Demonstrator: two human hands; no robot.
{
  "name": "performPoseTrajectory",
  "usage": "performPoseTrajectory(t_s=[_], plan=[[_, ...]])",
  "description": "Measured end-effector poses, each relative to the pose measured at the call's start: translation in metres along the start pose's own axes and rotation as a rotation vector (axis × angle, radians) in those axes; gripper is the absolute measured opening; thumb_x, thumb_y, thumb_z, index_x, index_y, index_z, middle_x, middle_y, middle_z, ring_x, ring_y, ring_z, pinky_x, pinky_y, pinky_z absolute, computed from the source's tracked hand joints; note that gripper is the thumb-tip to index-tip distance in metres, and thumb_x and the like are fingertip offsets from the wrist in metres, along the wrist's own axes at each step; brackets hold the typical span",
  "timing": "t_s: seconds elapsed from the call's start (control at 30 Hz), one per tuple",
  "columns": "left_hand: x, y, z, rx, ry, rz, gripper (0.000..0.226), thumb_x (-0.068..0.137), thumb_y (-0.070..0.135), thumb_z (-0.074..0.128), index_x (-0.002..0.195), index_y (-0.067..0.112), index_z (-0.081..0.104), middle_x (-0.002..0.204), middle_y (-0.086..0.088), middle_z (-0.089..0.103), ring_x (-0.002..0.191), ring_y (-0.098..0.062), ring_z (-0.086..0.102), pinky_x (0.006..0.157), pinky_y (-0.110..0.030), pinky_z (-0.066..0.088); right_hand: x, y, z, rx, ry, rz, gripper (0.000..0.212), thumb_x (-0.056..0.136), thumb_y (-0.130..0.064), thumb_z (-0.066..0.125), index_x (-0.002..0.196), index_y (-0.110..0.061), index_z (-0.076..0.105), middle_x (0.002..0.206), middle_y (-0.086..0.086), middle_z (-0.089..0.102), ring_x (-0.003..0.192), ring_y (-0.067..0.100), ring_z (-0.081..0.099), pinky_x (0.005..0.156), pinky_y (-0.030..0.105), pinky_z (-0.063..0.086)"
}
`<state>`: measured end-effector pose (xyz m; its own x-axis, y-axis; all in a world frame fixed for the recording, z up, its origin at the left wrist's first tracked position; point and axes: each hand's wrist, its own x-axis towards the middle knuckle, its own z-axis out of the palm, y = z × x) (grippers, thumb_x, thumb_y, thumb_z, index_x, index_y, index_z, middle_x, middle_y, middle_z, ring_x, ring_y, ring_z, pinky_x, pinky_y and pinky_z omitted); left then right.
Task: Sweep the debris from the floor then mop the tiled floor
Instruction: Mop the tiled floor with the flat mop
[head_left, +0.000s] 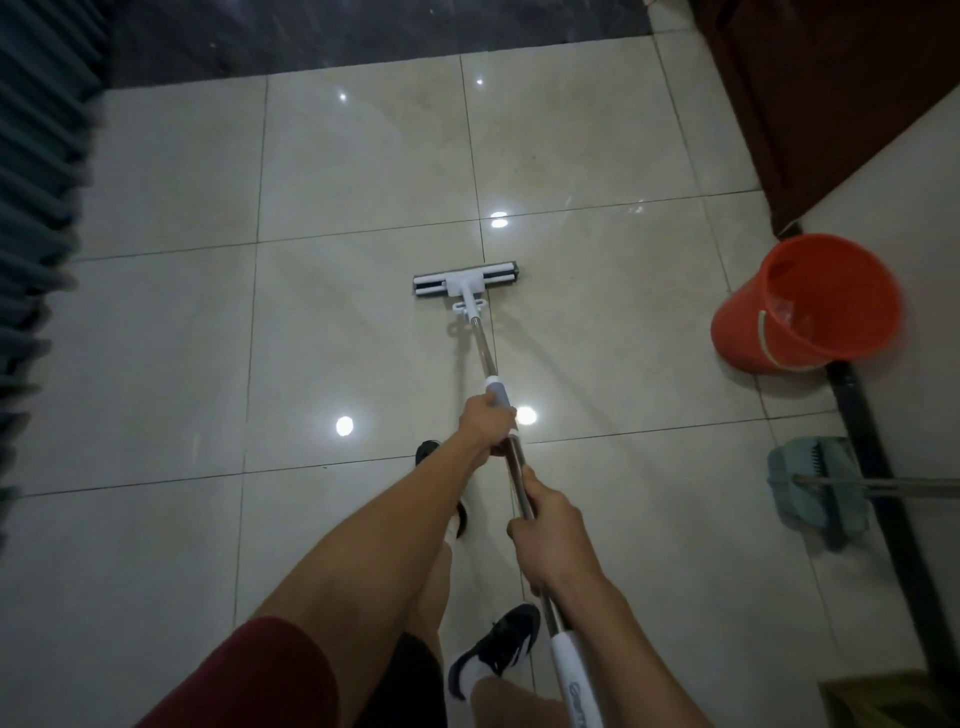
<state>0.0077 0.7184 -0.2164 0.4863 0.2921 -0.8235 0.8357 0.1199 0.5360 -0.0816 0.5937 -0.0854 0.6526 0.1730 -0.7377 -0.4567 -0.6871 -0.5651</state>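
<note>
A white sponge mop has its flat head (466, 285) resting on the glossy cream tiled floor (358, 171) ahead of me. Its metal handle (484, 349) runs back toward my body. My left hand (485, 423) is wrapped around the handle just below a grey-white collar. Lower down the shaft, my right hand (550, 540) grips it above the white end grip (571, 670). No debris shows on the tiles near the mop head.
An orange bucket (805, 304) stands at the right by the wall. A teal dustpan with a long handle (815, 488) lies below it, beside a black skirting strip (883, 483). A dark curtain (36, 171) hangs at the left. A dark floor band (363, 31) lies beyond the tiles.
</note>
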Motion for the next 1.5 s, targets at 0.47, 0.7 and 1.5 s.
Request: performPoseTrajectory(t_s=[0.47,0.7,1.5], plan=[[0.153,0.177,-0.085,-0.098,-0.002,-0.074,0.034,0.091,0.012,0.071,0.124,0.005,0.065,0.111,-0.019,0.069,0.075,-0.029,0.071,0.052,-0.036,0.059,0.172,-0.173,-0.01,-0.061,0.054,0.02,0.048,0.106,-0.029,0.04,0.153,-0.036,0.032,0.085,0.002,0.062,0.068,0.012,0.058,0.059,0.022,0.043],[0.214,0.264,-0.124,-0.119,0.0,-0.075,0.026,0.091,0.012,0.071,0.114,0.002,0.067,0.112,-0.022,0.068,0.082,-0.034,0.071,0.054,-0.038,0.058,0.245,-0.264,-0.02,-0.12,0.064,0.028,0.049,0.106,-0.028,0.04,0.153,-0.038,0.03,0.083,0.001,0.062,0.073,0.015,0.064,0.07,0.032,0.057],[0.435,0.603,-0.175,-0.291,0.16,-0.127,0.039,0.088,0.011,0.076,0.125,0.004,0.067,0.116,-0.02,0.069,0.079,-0.03,0.07,0.043,-0.033,0.054,0.529,-0.553,-0.159,-0.213,-0.015,-0.029,0.048,0.105,-0.021,0.043,0.151,-0.03,0.036,0.094,0.0,0.062,0.08,0.015,0.062,0.071,0.023,0.048]])
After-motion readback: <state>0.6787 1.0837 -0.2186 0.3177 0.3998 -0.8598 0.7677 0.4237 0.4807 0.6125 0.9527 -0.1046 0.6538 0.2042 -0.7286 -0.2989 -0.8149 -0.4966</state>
